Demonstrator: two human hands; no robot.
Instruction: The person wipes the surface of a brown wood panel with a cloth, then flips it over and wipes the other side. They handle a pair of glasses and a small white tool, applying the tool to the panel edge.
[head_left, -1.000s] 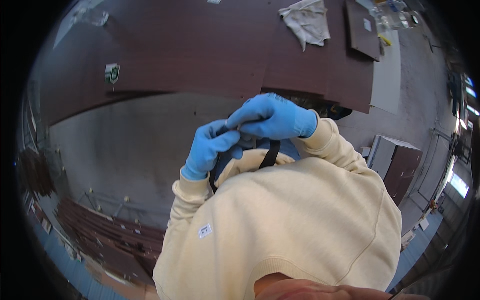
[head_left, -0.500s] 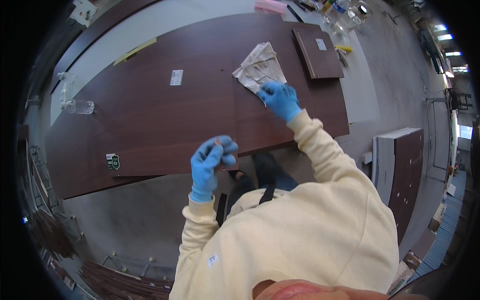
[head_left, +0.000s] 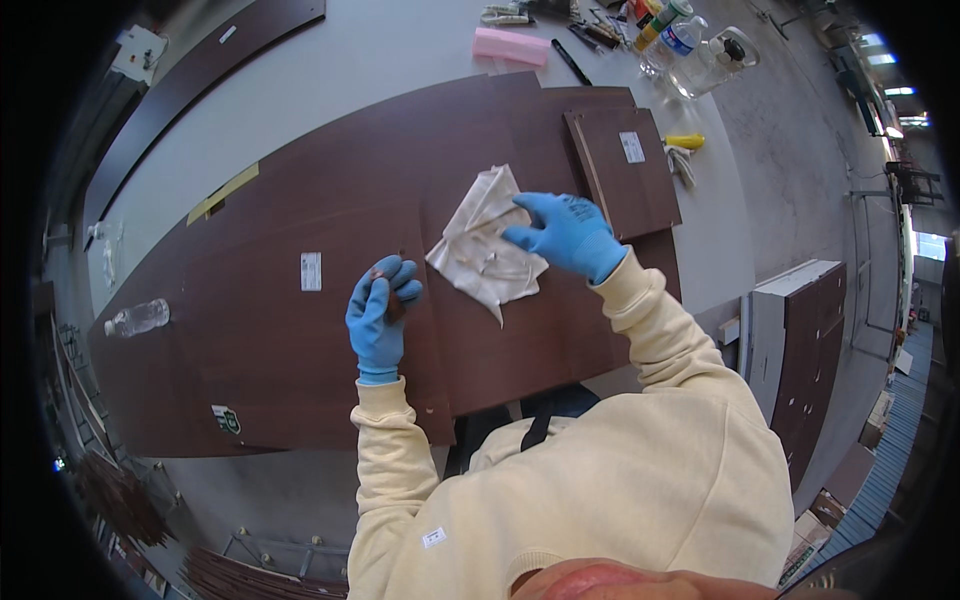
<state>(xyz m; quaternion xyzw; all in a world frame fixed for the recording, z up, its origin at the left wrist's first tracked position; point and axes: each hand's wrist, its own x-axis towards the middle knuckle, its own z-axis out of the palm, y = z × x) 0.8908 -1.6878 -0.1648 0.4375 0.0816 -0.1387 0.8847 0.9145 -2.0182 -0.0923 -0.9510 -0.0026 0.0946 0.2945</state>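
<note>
My left hand (head_left: 378, 315), in a blue glove, is raised over the dark brown panel (head_left: 260, 370). Its thumb and fingers are pinched together; a bit of reddish brown shows at the tips, too small to name. A crumpled off-white cloth (head_left: 475, 240) lies on the panel between my hands. At the cloth's right side is my right hand (head_left: 575, 235), also gloved in blue, thumb and fingers apart. Whether its fingertips touch the cloth I cannot tell.
A smaller brown board (head_left: 630, 175) rests on the panel's right part. Beyond are a yellow-handled tool (head_left: 685, 141), clear bottles (head_left: 672, 45), a pink roll (head_left: 510, 46) and a black pen (head_left: 571, 62). One clear bottle (head_left: 138, 317) lies at the left.
My right hand has loosened from the cloth's near corner and spread its fingers beside it. The view has shifted, with more of the table's far side showing. My left hand stays pinched.
</note>
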